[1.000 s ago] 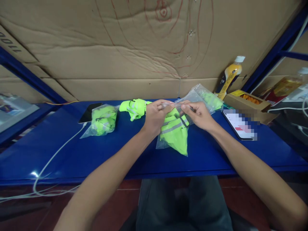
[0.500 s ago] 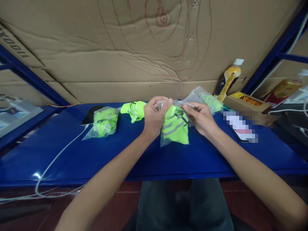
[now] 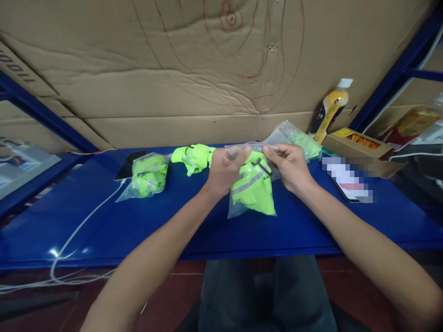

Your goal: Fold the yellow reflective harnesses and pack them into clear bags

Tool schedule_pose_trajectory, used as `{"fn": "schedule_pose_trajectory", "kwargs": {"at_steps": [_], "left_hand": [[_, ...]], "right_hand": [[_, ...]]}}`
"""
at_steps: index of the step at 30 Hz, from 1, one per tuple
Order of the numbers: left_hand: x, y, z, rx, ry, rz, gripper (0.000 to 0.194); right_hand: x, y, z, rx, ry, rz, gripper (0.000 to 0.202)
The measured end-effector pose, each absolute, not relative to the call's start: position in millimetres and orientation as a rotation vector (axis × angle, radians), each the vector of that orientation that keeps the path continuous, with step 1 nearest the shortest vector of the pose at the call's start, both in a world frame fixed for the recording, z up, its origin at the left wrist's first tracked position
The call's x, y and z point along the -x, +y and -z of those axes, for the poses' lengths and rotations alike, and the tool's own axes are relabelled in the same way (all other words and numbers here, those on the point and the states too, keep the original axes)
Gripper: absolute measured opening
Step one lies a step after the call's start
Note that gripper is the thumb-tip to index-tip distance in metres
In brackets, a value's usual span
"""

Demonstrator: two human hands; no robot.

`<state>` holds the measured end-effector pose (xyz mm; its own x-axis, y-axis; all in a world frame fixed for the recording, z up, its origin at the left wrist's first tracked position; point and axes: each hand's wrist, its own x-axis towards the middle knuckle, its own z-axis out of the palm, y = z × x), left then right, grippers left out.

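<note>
Both hands pinch the top edge of a clear plastic bag (image 3: 237,211), which hangs just above the blue table. Inside it is a folded neon-green reflective vest (image 3: 254,191) with grey stripes and a dark strap. My left hand (image 3: 226,168) is closed at the left of the bag's mouth, thumb on top. My right hand (image 3: 290,166) grips the same edge further right, thumb and fingers pressed together. Left of my left hand lies a loose neon-green piece with reflective strips (image 3: 194,158). Behind my right hand rests another bag with green fabric (image 3: 304,144).
A bagged green bundle (image 3: 150,175) lies on the blue table (image 3: 173,221) at left, beside a dark phone (image 3: 128,167) on a white cable. To the right are a yellow bottle (image 3: 330,110), an open carton (image 3: 360,143) and a phone with blurred screen (image 3: 348,182). Cardboard stands behind.
The bag's lower end has swung a little nearer to me and the vest inside hangs lower. My thumbs have come closer together along the top edge. The view has shifted slightly.
</note>
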<state>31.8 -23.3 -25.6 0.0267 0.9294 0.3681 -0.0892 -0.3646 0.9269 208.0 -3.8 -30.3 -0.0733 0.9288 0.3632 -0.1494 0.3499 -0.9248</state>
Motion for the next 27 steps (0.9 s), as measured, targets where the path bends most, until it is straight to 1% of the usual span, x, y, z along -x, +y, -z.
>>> {"fn": "schedule_pose_trajectory", "kwargs": {"at_steps": [3,6,8,10,13,16,21,27], "left_hand": [[-28.8,-23.9,25.1,-1.607,1.048,-1.539,0.039],[-24.8,-24.0,26.3,-1.611,1.105,-1.538,0.040],[-23.7,-21.8,28.8,-1.619,1.080,-1.544,0.039],[-24.1,-17.9,31.6,-1.625,1.005,-1.572,0.036],[-26.2,-12.4,34.2,-1.492,0.907,-1.615,0.030],[-30.4,-12.9,33.3,-1.314,0.858,-1.601,0.033],[-42.3,-24.2,29.7,-1.228,0.839,-1.524,0.038],[-36.4,-24.0,29.0,-1.206,0.758,-1.397,0.044]], "right_hand": [[-204.6,-5.7,31.7,0.778,-1.366,-1.001,0.060],[-203.4,-8.2,31.1,0.773,-1.412,-1.034,0.061],[-202.8,-9.1,31.6,0.787,-1.482,-1.032,0.060],[-201.6,-9.1,34.3,0.831,-1.564,-0.959,0.061],[-198.6,-8.8,40.5,0.948,-1.624,-0.871,0.070],[-196.2,-9.0,44.4,0.981,-1.635,-0.815,0.073],[-198.2,-6.4,47.2,0.976,-1.497,-0.689,0.069],[-196.6,-6.5,50.7,0.950,-1.457,-0.670,0.053]]}}
